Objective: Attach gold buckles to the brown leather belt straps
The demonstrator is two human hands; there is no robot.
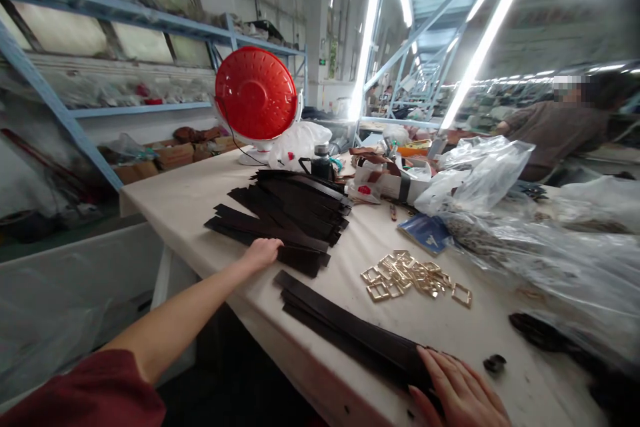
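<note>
Dark brown, flat leather-like strips lie on the cloth-covered table. My left hand (263, 253) is closed at the near edge of a fanned pile of strips (290, 207); its fingertips are partly hidden. A second, narrower stack of strips (350, 323) runs along the front edge. My right hand (460, 387) grips the near end of that stack, thumb on one side and fingers laid over the other. Beyond it lies a heap of gold-coloured rectangular buckles (405, 273). A small black piece (495, 364) sits just right of my right hand.
A red round heater-like appliance (256, 93) stands at the table's far left corner. Clear plastic bags (480, 173) cover the right side, near a blue booklet (426, 232) and a white box (395, 183). A person (555, 130) is at the right. Blue shelving (100, 7) lines the left.
</note>
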